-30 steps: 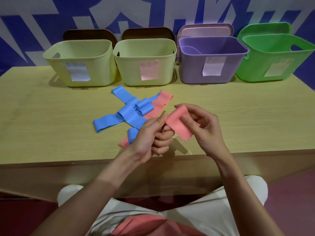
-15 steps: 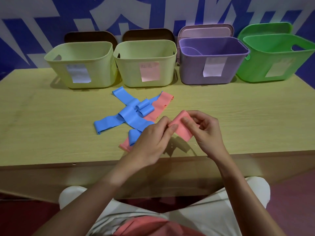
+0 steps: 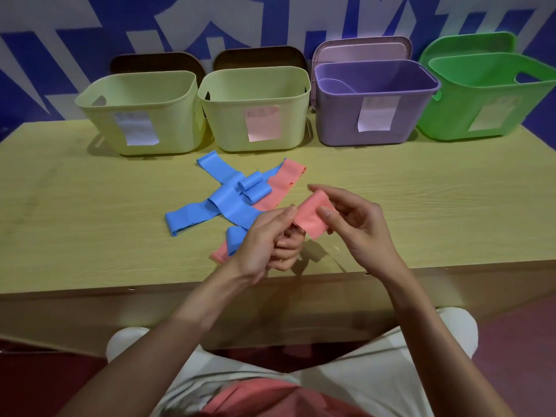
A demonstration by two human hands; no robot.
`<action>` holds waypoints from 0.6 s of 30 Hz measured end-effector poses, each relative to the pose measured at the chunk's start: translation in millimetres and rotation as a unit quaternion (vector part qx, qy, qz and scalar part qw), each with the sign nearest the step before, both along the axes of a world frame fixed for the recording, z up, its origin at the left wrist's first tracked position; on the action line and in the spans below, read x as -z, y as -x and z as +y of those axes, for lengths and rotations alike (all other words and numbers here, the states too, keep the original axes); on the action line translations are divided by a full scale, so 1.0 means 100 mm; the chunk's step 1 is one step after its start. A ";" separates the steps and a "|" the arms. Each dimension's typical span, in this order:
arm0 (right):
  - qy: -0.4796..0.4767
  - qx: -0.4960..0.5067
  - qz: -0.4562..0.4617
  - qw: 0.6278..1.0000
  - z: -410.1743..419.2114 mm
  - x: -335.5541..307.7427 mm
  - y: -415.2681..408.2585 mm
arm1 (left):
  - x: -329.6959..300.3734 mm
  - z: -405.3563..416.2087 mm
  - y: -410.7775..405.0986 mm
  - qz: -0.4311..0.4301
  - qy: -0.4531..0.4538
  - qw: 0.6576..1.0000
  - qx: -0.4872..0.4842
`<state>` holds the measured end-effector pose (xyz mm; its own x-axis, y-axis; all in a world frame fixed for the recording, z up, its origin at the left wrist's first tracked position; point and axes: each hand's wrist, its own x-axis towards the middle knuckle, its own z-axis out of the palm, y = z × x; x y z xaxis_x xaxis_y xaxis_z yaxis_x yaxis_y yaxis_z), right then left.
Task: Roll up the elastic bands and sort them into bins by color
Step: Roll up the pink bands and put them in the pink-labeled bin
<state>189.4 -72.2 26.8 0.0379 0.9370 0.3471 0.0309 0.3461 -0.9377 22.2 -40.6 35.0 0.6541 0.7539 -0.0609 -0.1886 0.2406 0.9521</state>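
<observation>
Going across from the left: the two pale yellow-green bins (image 3: 141,115) (image 3: 255,109) sit side by side at the back of the wooden table (image 3: 75,221), one with a white label, the other with a pink one, and I can't read what's written on either. In front of them is the loose pile, blue elastic bands (image 3: 222,203) crossed over each other with a half-curled loop on top, and a flat pink elastic band (image 3: 288,179) lying underneath them. Then the hands, held just above the table's near edge: the left hand (image 3: 267,242) has its fingers curled and is pinching the near end of a second pink band (image 3: 310,218), while the right hand (image 3: 352,224) has thumb and fingers wrapped round the band's other side, so the strip is stretched flat between them. Further right are the purple bin (image 3: 376,115) and the green bin (image 3: 493,100). This stuff looks thin, floppy, super light and a bit grippy, so my guess is it wants to spring open unless you start the roll tight at one short end and keep a thumb pressed on the coil. Pinching the edges works; grabbing the middle would just bunch it up.
</observation>
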 end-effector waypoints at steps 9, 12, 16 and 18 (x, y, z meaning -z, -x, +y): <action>0.019 0.035 0.024 0.999 0.01 0.02 0.04 | -0.01 0.06 -0.02 0.098 -0.082 0.990 -0.053; 0.026 0.045 0.021 0.998 0.03 0.04 0.05 | 0.05 0.05 -0.02 0.168 -0.195 0.958 -0.126; 0.032 0.053 0.016 0.998 0.04 0.08 0.04 | 0.04 0.04 0.02 0.249 -0.366 0.887 -0.135; 0.033 0.057 0.011 0.998 0.05 0.08 0.03 | 0.06 0.05 0.03 0.289 -0.419 0.850 -0.138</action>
<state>186.2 -66.8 18.5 0.1525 0.9469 0.2831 0.0466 0.2793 -0.9591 19.1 -35.3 29.2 0.4878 0.8114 0.3219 0.4293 -0.5441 0.7209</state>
